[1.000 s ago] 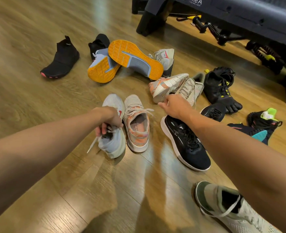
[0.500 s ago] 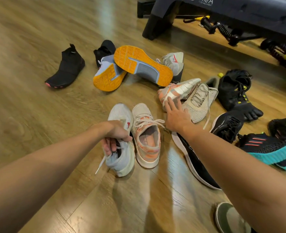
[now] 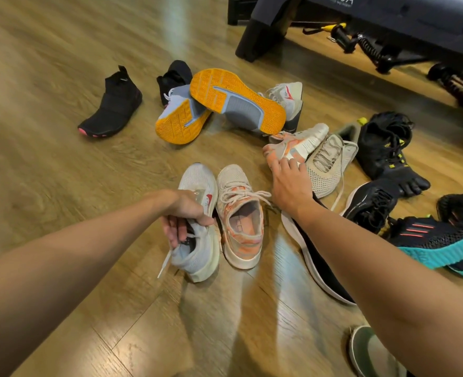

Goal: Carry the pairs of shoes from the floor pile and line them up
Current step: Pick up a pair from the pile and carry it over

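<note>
Grey sneaker (image 3: 197, 240) gripped by left hand (image 3: 187, 213), right hand (image 3: 290, 183) fingers spread on peach sneaker (image 3: 295, 142), bare floor (image 3: 48, 159) left.

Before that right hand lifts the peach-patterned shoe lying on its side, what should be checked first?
1. Left hand grips the grey sneaker at its opening: ok.
2. Right hand has a grip on the tipped peach shoe: not ok, fingers only rest on it.
3. Its mate, the upright peach shoe, is found: ok, beside the grey sneaker.
4. Beige mesh shoe is clear of the lift: not ok, it touches the tipped shoe.
5. Loose lace won't snag: cannot tell.
</note>
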### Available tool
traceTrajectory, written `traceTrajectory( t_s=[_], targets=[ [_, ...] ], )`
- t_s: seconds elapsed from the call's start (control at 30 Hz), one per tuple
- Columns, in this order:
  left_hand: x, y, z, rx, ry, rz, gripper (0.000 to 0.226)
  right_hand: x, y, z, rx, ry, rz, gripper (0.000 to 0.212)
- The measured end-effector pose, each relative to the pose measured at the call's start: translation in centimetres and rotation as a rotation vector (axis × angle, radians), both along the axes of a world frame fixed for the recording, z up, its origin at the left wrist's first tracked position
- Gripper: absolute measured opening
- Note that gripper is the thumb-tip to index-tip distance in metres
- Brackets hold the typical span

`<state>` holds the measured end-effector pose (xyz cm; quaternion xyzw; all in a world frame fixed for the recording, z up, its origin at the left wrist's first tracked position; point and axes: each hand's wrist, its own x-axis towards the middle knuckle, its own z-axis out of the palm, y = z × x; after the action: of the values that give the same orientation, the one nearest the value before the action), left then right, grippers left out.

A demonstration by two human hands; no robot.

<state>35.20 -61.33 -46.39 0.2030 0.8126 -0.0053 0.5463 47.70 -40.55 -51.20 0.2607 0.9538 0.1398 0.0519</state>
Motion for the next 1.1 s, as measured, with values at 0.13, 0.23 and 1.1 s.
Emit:
traceTrajectory(
  t_s=[0.13, 0.23, 1.1],
  targets=[
    [-1.1, -0.8, 0.2, -0.038, -0.056, -0.009, 0.056, 1.0, 1.7, -0.2, 0.030, 0.007, -0.068, 0.075],
    [-1.7, -1.6, 0.0, -0.040, -0.099, 0.021, 0.057, 0.7, 2.7, 0.2, -0.030, 0.036, -0.071, 0.086],
    [8.6, 4.5, -2.5, 0.546, 0.477, -0.741, 0.035, -0.2, -0.4, 4.3, -0.399, 0.033, -0.038, 0.032]
  ],
)
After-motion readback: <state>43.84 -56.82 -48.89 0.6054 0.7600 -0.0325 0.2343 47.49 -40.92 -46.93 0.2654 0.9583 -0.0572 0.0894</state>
